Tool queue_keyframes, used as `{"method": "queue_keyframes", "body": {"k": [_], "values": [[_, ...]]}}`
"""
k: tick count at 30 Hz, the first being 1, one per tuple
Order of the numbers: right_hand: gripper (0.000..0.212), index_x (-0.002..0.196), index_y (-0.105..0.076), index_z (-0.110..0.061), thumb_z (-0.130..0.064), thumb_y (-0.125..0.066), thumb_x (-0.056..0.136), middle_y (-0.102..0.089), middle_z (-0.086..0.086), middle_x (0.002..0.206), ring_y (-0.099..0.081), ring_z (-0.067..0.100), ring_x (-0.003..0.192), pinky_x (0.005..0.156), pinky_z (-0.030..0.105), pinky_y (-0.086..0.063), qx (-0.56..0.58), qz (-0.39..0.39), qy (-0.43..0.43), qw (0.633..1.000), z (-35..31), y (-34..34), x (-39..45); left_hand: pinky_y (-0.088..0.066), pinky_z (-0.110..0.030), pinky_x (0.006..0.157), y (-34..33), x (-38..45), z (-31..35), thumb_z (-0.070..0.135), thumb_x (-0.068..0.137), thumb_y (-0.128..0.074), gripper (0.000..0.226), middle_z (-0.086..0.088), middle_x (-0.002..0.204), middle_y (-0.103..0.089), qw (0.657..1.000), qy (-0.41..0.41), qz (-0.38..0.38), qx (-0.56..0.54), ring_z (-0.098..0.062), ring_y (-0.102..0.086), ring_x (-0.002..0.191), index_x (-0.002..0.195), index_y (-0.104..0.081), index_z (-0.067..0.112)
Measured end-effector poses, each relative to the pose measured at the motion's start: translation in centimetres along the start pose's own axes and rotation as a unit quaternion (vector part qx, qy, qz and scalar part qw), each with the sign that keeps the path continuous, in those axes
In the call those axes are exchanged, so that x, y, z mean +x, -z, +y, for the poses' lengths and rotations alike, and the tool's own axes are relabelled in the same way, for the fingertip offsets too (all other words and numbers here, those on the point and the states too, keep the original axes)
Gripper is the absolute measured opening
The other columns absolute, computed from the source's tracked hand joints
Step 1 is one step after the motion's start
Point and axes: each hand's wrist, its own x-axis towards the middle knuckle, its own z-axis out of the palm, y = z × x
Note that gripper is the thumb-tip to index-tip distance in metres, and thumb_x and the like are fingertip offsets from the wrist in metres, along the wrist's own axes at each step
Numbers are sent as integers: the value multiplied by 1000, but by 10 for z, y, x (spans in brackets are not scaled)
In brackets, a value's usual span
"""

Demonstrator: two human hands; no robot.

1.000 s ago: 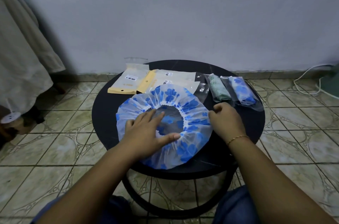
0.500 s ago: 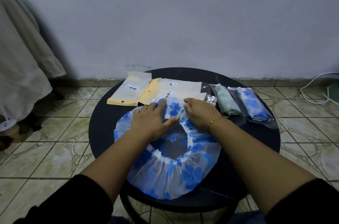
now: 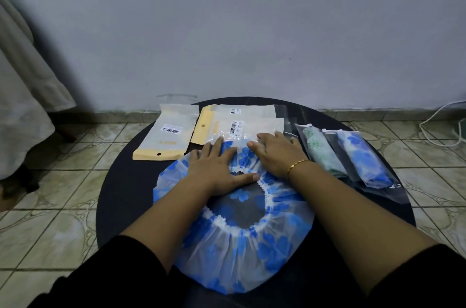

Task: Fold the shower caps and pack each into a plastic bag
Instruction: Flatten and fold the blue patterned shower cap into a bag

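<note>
Blue-flowered shower cap (image 3: 242,239) spread flat across the near half of the round black table (image 3: 121,196), opening upward, elastic ring plain to see, near edge hanging a little over the table's rim. Left hand (image 3: 214,171) laid flat on the cap's far part, fingers straight and spread, thumb stretched along the elastic; right hand (image 3: 277,154) just beside it, also flat and spread, fingertips reaching onto the nearest empty bag. Neither hand gripping anything, only pressing down. Likely flattening the far rim, pushing out air and creases so the first fold lies neat. Empty plastic bags (image 3: 239,123) with yellow header strips lined up along the far left, touching the cap's far edge, within easy reach for the packing step. Two packed bags on the right, one with a green cap (image 3: 319,148), one with a blue cap (image 3: 363,159), set aside side by side as finished work, well clear of the folding space. Folding of this cap apparently not yet begun.
</note>
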Motion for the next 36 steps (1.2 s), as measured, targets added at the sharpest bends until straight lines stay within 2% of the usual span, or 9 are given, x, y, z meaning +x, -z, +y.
{"method": "queue_keyframes", "body": {"k": [5, 11, 15, 21, 25, 27, 29, 33, 36], "values": [[54, 141, -35, -23, -53, -27, 97, -36, -1, 148, -21, 20, 140, 113, 46, -13, -66, 70, 24, 995, 4, 3, -11, 2, -48, 117, 0, -8, 6, 92, 57, -19, 109, 4, 160, 12, 996, -37, 17, -77, -17, 7, 147, 150, -3, 39], [32, 106, -67, -8, -22, -46, 87, -67, 11, 111, -59, 32, 109, 90, 44, -46, -58, 253, 180, 949, 1, -3, -61, -9, -34, 115, 19, -54, 10, 54, 96, -34, 56, 5, 158, -18, 990, -56, 128, -35, -11, -15, 144, 147, -29, 30], [67, 137, -42, -11, -49, -10, 93, -43, 7, 142, -32, 24, 135, 109, 36, -23, -88, 54, 150, 983, 3, -10, -94, -16, -36, 112, 13, -93, 11, 46, 100, -25, 51, 1, 157, -22, 996, 18, 91, -15, -18, -17, 144, 146, -30, 26], [79, 151, 6, -25, -67, -20, 90, 14, -5, 158, 16, 12, 144, 118, 39, 7, -65, -109, 49, 991, 13, -25, -131, 4, -39, 118, -16, -123, -9, 67, 92, -13, 68, 5, 159, 15, 997, 65, -35, -39, -22, 14, 146, 151, 4, 37], [69, 148, -27, -23, -64, -29, 92, -26, -2, 155, -18, 15, 143, 116, 39, -13, 38, -40, 61, 997, 12, -19, -148, 2, -37, 118, -17, -133, -17, 63, 94, -20, 68, 5, 160, 7, 996, 35, 6, -83, -16, 8, 147, 152, -3, 33], [45, 112, -61, -33, -62, -33, 90, -63, -9, 112, -55, 15, 109, 94, 38, -39, 146, 92, 68, 983, 11, -12, -156, -3, -37, 118, -15, -139, -19, 58, 96, -26, 63, 5, 160, -7, 992, 26, 75, -100, -15, -2, 147, 151, -16, 30], [23, 88, -64, -32, -41, -44, 93, -62, -8, 87, -57, 18, 88, 78, 33, -42, 230, 196, 34, 952, 16, -8, -161, -9, -38, 115, -12, -143, -16, 56, 95, -30, 57, 5, 157, -23, 983, 25, 162, -86, -15, -16, 145, 145, -35, 29], [43, 135, -47, -8, -20, -52, 95, -49, 11, 136, -48, 25, 123, 99, 31, -37, 294, 130, -133, 938, 26, -7, -164, -16, -34, 110, 7, -143, 10, 50, 94, -40, 46, 9, 149, -37, 972, -18, 214, -95, -12, -28, 139, 134, -50, 30], [52, 142, -38, -9, -22, -54, 94, -49, 10, 136, -48, 25, 123, 97, 31, -37, 318, 88, -169, 929, 28, -5, -167, -18, -34, 111, 13, -130, 39, 42, 97, -42, 43, 7, 150, -34, 979, -61, 162, -106, -13, -25, 139, 138, -45, 28]]}}
